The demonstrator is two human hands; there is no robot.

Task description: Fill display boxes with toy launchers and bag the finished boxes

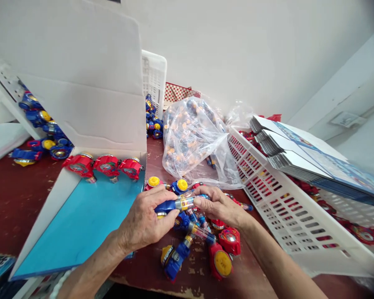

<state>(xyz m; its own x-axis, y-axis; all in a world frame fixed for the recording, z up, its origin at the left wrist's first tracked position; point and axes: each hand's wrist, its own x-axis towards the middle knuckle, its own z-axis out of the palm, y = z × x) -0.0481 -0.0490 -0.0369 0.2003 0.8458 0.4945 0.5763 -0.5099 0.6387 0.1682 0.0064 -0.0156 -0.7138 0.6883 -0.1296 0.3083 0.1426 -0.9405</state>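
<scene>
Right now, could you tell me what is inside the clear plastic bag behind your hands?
The clear plastic bag holds many small pieces with orange-yellow tips, heaped loosely. The crumpled film and glare blur them, so their exact shape and number cannot be told, and the bottom layer is hidden.

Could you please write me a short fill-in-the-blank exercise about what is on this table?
1. Both hands, left hand and right hand, hold one ____ toy.
2. Three ____ toys stand in a row in the open box.
3. The clear bag lies between the box and the white ____.

Missing words: blue; red; basket
</scene>
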